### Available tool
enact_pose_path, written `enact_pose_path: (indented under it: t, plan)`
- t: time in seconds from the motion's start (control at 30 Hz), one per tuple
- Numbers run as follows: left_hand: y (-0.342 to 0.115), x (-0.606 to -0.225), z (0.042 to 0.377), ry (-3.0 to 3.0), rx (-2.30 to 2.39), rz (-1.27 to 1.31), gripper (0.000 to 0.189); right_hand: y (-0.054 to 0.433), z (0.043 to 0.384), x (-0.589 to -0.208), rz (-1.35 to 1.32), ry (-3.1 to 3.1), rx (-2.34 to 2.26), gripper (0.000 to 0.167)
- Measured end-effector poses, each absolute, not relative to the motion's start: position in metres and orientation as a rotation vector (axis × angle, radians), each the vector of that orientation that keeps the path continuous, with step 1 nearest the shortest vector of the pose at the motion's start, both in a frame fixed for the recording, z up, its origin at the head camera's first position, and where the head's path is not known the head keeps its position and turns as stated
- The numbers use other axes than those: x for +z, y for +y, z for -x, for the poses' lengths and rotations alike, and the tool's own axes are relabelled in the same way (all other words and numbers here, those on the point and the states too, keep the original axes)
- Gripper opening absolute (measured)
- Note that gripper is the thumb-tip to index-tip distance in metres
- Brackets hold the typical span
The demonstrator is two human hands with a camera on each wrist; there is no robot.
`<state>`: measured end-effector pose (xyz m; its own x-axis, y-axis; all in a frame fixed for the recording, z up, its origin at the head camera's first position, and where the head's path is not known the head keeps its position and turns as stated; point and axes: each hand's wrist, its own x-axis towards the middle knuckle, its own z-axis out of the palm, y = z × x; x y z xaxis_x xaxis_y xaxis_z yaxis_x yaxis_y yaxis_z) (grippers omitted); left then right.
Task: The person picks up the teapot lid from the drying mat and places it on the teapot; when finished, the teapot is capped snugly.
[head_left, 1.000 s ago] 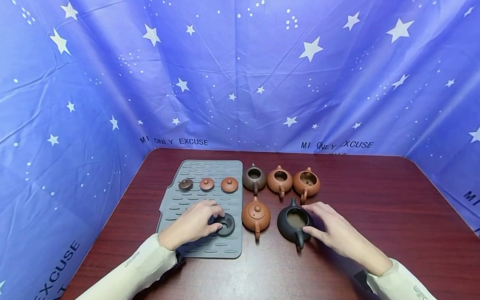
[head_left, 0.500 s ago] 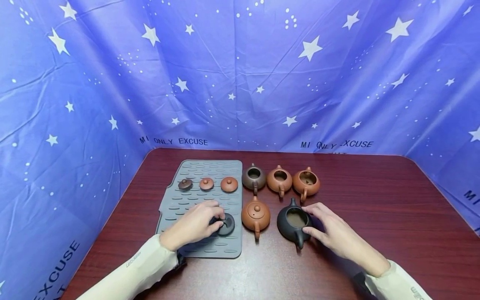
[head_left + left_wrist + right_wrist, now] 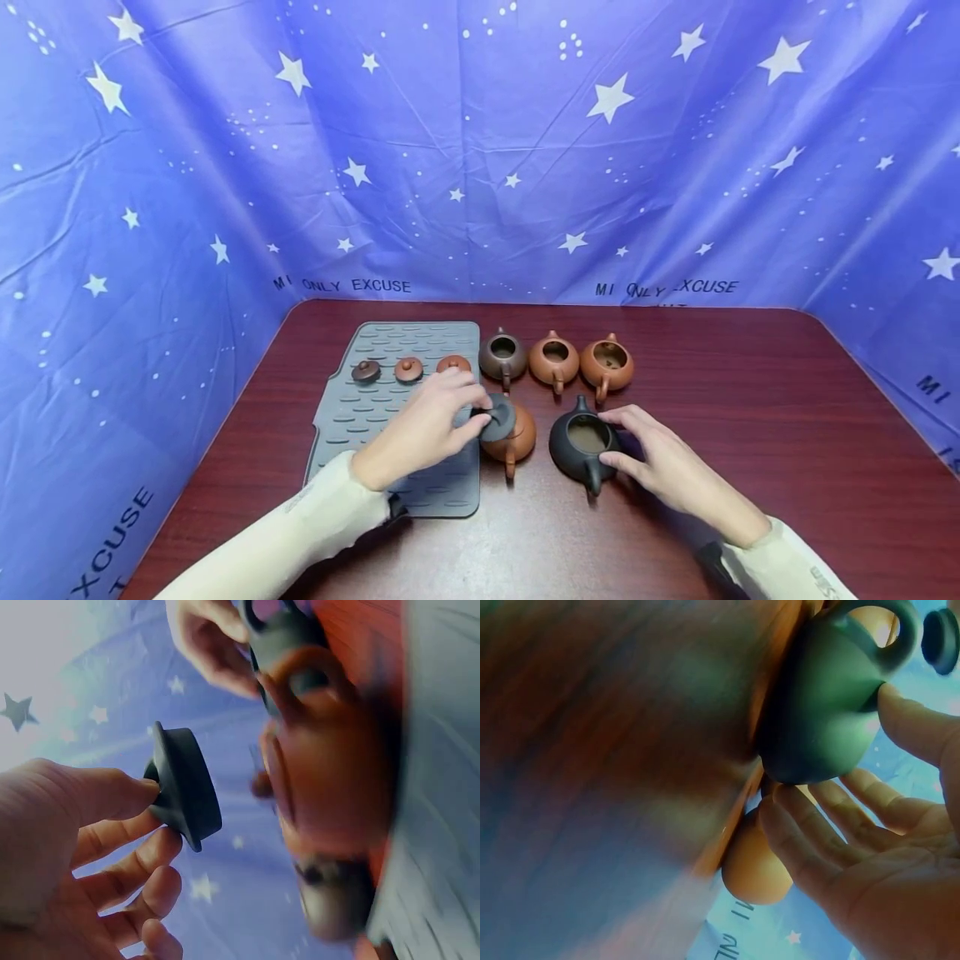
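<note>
newly raised black lid (image 3: 191,784), tilted, pinched in left hand (image 3: 431,421); right hand (image 3: 663,462) holding spout-forward black teapot (image 3: 567,458)

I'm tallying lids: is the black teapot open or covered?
Open: the black teapot shows its inside from above, and the left hand pinches a black lid apart from it.

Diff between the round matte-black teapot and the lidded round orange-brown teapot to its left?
Colour: the round matte-black teapot is black; the round orange-brown teapot is orange-brown.
Top: the black one is open; the orange-brown one has its lid on.
Contact: the right hand holds the black one; neither hand grips the orange-brown one.
Shared: both stand upright on the dark-red wood-grain table, handles toward the person.
</note>
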<state>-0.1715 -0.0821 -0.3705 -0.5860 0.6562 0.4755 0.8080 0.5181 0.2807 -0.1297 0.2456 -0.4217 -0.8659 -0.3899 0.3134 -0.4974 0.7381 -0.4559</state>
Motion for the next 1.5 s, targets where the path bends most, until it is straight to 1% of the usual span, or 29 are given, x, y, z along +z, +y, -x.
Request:
enact_pose_path:
  t: [0.3,0.5,0.8,1.2,1.27,1.43,1.5]
  plan:
    - [-0.011,-0.366,0.18,-2.371,-0.524,1.408,0.005,0.247,0.132,-0.421,-0.746,-2.735,0.813,0.043]
    - [0.017,-0.367,0.182,-2.436,-0.38,1.461,0.007,0.248,0.132,-0.421,-0.762,-2.73,0.834,0.042]
    - [0.034,-0.375,0.186,-2.54,-0.33,1.392,0.006,0.248,0.131,-0.422,-0.75,-2.733,0.855,0.04]
    - [0.044,-0.379,0.187,-2.641,-0.282,1.408,0.007,0.248,0.132,-0.419,-0.757,-2.748,0.827,0.04]
    - [0.044,-0.38,0.187,-2.643,-0.282,1.405,0.008,0.248,0.132,-0.419,-0.753,-2.754,0.835,0.042]
    - [0.046,-0.38,0.186,-2.663,-0.277,1.4,0.008,0.249,0.131,-0.42,-0.738,-2.761,0.858,0.053]
    - [0.047,-0.381,0.185,-2.67,-0.27,1.395,0.006,0.249,0.131,-0.42,-0.748,-2.75,0.853,0.055]
